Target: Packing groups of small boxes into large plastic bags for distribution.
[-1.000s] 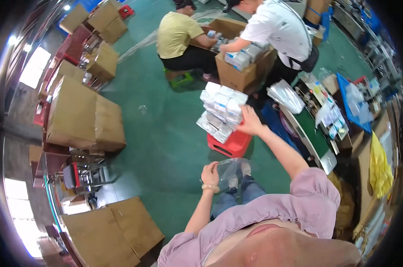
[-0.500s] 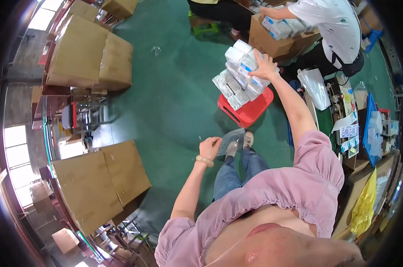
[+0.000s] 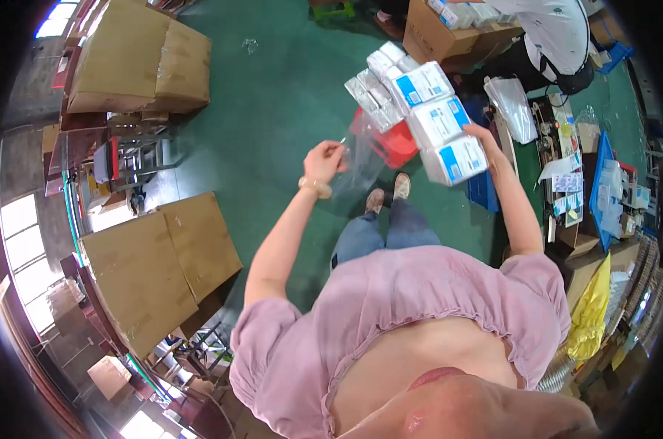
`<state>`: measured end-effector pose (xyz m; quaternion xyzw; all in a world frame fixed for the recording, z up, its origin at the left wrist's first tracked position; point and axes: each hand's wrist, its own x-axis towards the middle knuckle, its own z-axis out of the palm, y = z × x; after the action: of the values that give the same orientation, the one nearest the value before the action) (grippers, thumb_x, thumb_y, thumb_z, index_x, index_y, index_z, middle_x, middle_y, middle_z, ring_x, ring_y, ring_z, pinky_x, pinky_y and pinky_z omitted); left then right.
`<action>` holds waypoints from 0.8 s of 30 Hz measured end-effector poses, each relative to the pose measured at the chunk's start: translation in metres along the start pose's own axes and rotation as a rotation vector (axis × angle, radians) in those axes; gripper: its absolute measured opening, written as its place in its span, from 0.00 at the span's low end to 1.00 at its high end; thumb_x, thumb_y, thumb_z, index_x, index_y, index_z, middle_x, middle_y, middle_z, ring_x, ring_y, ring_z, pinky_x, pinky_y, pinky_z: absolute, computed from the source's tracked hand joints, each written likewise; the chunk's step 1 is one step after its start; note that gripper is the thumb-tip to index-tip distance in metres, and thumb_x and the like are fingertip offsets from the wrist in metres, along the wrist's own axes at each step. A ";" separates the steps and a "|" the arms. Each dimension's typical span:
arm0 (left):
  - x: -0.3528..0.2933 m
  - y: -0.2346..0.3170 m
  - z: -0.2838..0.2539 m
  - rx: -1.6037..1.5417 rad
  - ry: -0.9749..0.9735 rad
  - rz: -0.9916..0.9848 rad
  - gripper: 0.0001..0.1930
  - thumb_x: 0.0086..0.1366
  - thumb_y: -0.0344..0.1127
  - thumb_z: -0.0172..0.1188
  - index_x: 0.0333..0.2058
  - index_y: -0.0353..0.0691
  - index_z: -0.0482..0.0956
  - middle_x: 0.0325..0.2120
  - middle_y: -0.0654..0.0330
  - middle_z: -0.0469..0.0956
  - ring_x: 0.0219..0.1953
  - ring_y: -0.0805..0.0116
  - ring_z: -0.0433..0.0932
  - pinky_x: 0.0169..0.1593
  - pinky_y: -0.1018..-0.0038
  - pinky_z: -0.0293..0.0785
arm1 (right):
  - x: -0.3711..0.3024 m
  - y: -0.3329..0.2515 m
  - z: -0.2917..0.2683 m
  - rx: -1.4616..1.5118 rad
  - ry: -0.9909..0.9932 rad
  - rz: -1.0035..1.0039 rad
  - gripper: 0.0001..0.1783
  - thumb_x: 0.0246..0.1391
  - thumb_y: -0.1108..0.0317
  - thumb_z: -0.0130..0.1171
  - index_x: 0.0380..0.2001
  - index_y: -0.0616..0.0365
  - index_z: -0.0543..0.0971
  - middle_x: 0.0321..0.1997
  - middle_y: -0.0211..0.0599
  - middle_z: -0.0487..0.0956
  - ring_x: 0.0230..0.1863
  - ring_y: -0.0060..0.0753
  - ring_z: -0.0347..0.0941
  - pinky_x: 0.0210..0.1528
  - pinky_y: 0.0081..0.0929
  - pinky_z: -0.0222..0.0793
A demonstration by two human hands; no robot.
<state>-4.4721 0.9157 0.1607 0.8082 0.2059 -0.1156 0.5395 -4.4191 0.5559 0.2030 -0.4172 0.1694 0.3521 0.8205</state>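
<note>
My right hand (image 3: 483,140) is closed on a row of three white boxes with blue panels (image 3: 439,121), gripping it at its right side, with its fingers partly hidden. The boxes are raised and tilted, faces toward me. Pinched in my left hand (image 3: 322,162) is the edge of a clear plastic bag (image 3: 356,162), which hangs thin and limp to the right of my fingers. Beyond the bag stands a red plastic stool (image 3: 401,146). Several more film-wrapped packs (image 3: 375,99) lie piled on it, partly covered by the boxes I hold.
A person in a white patterned shirt (image 3: 554,33) is beside an open carton of boxes (image 3: 430,36) at the far right. Large cartons (image 3: 145,271) stand on the left. A roll of clear film (image 3: 513,110) and a bench (image 3: 562,164) are at right; blue bin (image 3: 483,190) nearer.
My right hand has lifted the row of boxes off the pile and brought it nearer. My left hand has raised the plastic bag from low down, up and slightly left.
</note>
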 end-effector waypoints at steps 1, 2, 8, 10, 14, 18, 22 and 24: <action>-0.001 0.003 0.011 -0.189 -0.144 -0.069 0.08 0.58 0.32 0.57 0.33 0.33 0.76 0.21 0.61 0.76 0.19 0.74 0.76 0.23 0.80 0.74 | -0.019 0.020 -0.007 0.149 -0.023 0.075 0.35 0.43 0.62 0.55 0.56 0.64 0.62 0.52 0.49 0.71 0.50 0.45 0.70 0.54 0.36 0.64; -0.001 0.007 0.022 -0.375 -0.293 -0.132 0.08 0.58 0.30 0.57 0.33 0.32 0.75 0.22 0.59 0.78 0.19 0.73 0.76 0.22 0.80 0.74 | -0.032 0.040 -0.017 0.298 -0.049 0.138 0.34 0.42 0.60 0.54 0.54 0.65 0.65 0.50 0.50 0.72 0.49 0.46 0.71 0.54 0.37 0.65; -0.010 0.009 0.076 -0.433 -0.448 -0.043 0.06 0.58 0.28 0.56 0.32 0.32 0.75 0.23 0.61 0.77 0.20 0.74 0.75 0.23 0.79 0.73 | -0.082 0.098 0.038 0.343 -0.122 -0.031 0.42 0.37 0.68 0.58 0.59 0.61 0.57 0.55 0.48 0.68 0.54 0.43 0.67 0.57 0.37 0.61; -0.013 0.019 0.080 -0.447 -0.492 -0.063 0.06 0.59 0.30 0.57 0.32 0.33 0.76 0.21 0.63 0.76 0.17 0.75 0.73 0.21 0.80 0.70 | -0.097 0.109 0.029 0.324 -0.147 -0.074 0.45 0.37 0.69 0.58 0.61 0.60 0.53 0.58 0.47 0.65 0.56 0.42 0.66 0.58 0.36 0.61; -0.022 0.048 0.078 -0.548 -0.600 0.039 0.08 0.60 0.34 0.56 0.34 0.35 0.77 0.15 0.67 0.70 0.14 0.79 0.67 0.16 0.83 0.58 | -0.129 0.119 0.026 0.268 -0.109 -0.172 0.46 0.37 0.71 0.60 0.61 0.60 0.51 0.59 0.46 0.64 0.56 0.41 0.66 0.58 0.36 0.61; -0.017 0.077 0.080 -0.329 -0.524 0.283 0.11 0.60 0.35 0.57 0.36 0.34 0.79 0.15 0.67 0.72 0.15 0.81 0.68 0.17 0.85 0.59 | -0.134 0.136 0.038 0.033 0.041 -0.209 0.51 0.31 0.70 0.63 0.62 0.58 0.51 0.59 0.43 0.63 0.58 0.36 0.63 0.59 0.33 0.58; -0.023 0.102 0.081 0.096 -0.519 0.785 0.09 0.57 0.34 0.57 0.34 0.36 0.80 0.19 0.59 0.78 0.18 0.75 0.74 0.22 0.79 0.67 | -0.132 0.154 0.034 -0.227 0.194 -0.228 0.52 0.31 0.70 0.64 0.63 0.57 0.51 0.58 0.44 0.63 0.59 0.35 0.59 0.61 0.28 0.52; -0.029 0.110 0.081 0.406 -0.471 1.119 0.09 0.54 0.32 0.56 0.35 0.42 0.80 0.22 0.50 0.78 0.23 0.56 0.78 0.29 0.67 0.72 | -0.133 0.155 0.045 -0.322 0.240 -0.223 0.51 0.32 0.69 0.64 0.63 0.56 0.51 0.58 0.45 0.63 0.59 0.35 0.58 0.61 0.27 0.51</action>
<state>-4.4442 0.7984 0.2317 0.8325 -0.3971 -0.0276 0.3854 -4.6236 0.5968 0.2183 -0.5980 0.1604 0.2297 0.7509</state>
